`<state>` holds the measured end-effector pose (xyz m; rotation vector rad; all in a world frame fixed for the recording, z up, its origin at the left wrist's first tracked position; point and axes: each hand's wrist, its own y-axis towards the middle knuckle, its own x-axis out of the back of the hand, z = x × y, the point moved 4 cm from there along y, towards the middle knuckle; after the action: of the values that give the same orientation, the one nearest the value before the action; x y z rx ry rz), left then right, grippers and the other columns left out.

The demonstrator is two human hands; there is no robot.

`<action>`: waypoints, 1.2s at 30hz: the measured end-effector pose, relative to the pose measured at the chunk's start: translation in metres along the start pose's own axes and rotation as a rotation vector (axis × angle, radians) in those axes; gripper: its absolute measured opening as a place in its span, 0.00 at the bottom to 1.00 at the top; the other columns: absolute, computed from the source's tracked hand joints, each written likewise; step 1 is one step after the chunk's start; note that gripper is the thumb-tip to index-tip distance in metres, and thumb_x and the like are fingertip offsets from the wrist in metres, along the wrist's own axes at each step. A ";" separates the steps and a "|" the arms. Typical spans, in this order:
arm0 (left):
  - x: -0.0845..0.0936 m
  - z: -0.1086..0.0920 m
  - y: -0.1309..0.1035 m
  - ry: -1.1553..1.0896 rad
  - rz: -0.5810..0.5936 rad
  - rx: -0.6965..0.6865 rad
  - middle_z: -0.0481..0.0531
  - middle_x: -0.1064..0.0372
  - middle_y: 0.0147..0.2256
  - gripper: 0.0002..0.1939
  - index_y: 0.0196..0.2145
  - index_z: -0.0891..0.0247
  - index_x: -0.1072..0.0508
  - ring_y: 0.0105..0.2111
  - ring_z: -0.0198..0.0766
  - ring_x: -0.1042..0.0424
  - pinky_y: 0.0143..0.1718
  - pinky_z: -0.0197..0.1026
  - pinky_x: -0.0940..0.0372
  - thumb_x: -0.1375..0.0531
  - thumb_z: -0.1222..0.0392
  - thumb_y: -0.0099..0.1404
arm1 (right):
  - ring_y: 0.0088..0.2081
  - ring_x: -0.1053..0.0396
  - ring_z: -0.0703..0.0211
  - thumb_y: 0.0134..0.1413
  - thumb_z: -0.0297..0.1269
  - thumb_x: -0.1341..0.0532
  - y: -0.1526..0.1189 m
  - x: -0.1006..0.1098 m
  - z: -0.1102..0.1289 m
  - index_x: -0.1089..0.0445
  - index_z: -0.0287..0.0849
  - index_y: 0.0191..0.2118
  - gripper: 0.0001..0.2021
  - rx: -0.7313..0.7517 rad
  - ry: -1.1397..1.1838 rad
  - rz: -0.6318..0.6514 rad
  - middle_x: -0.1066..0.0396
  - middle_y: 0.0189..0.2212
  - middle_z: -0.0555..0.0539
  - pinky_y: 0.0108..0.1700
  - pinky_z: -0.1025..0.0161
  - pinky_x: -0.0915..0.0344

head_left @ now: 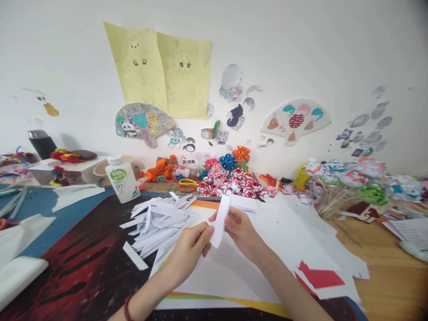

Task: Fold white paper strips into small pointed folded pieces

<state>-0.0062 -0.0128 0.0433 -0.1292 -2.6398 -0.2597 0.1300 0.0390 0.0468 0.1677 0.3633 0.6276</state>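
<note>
A folded white paper strip [220,223] stands tilted between my two hands, above the stacked sheets. My left hand [194,245] pinches its lower left edge between thumb and fingers. Behind its right side, my right hand [241,229] grips the same strip, with some fingers hidden by the paper. To the left lies a loose heap of white paper strips [160,223], and one single strip [134,255] rests apart from it on the dark mat. White paper sheets [234,276] lie under my hands, with orange, green and yellow edges showing.
A white glue bottle [122,179] stands behind the heap. Red-and-white paper flowers [234,183] and orange flowers [162,170] line the wall. On the right are more white sheets [294,232], a red paper piece [319,275] and flowers on wooden sticks [334,191].
</note>
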 end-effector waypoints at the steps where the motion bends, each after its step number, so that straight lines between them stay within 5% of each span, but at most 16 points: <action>1: 0.000 -0.001 0.000 0.034 -0.012 -0.008 0.44 0.40 0.19 0.22 0.21 0.61 0.40 0.22 0.34 0.39 0.28 0.36 0.46 0.55 0.49 0.70 | 0.34 0.32 0.57 0.51 0.46 0.35 0.000 0.000 0.000 0.28 0.40 0.41 0.16 -0.001 -0.015 -0.010 0.27 0.36 0.43 0.38 0.60 0.38; 8: 0.009 -0.004 -0.003 0.204 -0.189 -0.044 0.47 0.31 0.30 0.10 0.38 0.58 0.37 0.26 0.37 0.34 0.29 0.37 0.45 0.52 0.52 0.69 | 0.29 0.31 0.59 0.46 0.44 0.32 0.004 -0.001 -0.010 0.30 0.39 0.40 0.18 -0.037 -0.264 -0.072 0.27 0.30 0.46 0.32 0.62 0.35; 17: 0.019 -0.003 -0.002 0.224 -0.356 -0.078 0.44 0.40 0.23 0.12 0.27 0.60 0.42 0.23 0.35 0.39 0.27 0.36 0.46 0.51 0.54 0.68 | 0.37 0.31 0.55 0.52 0.44 0.37 -0.001 -0.005 -0.006 0.30 0.42 0.43 0.15 -0.035 -0.348 -0.075 0.28 0.34 0.45 0.41 0.58 0.37; 20: 0.018 -0.002 -0.001 0.258 -0.331 -0.081 0.44 0.40 0.22 0.14 0.24 0.60 0.43 0.23 0.34 0.39 0.26 0.35 0.47 0.51 0.56 0.68 | 0.34 0.35 0.55 0.53 0.47 0.39 0.000 -0.006 -0.006 0.29 0.42 0.36 0.13 -0.037 -0.336 -0.089 0.31 0.30 0.47 0.36 0.61 0.38; 26: 0.016 -0.004 -0.004 0.472 -0.358 -0.113 0.46 0.38 0.22 0.15 0.24 0.61 0.42 0.23 0.35 0.38 0.26 0.36 0.48 0.52 0.58 0.69 | 0.23 0.55 0.66 0.55 0.45 0.42 0.002 -0.010 -0.014 0.48 0.42 0.20 0.20 -0.002 -0.615 -0.084 0.56 0.20 0.56 0.24 0.66 0.57; 36: 0.023 -0.006 -0.011 0.825 -0.591 -0.276 0.48 0.28 0.26 0.09 0.32 0.60 0.30 0.27 0.37 0.30 0.32 0.38 0.45 0.48 0.58 0.68 | 0.23 0.58 0.66 0.52 0.41 0.42 -0.002 -0.012 -0.019 0.57 0.43 0.19 0.22 0.020 -0.825 -0.168 0.59 0.19 0.56 0.24 0.65 0.59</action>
<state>-0.0254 -0.0235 0.0580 0.5594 -1.7496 -0.6984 0.1145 0.0312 0.0325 0.3913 -0.4099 0.3448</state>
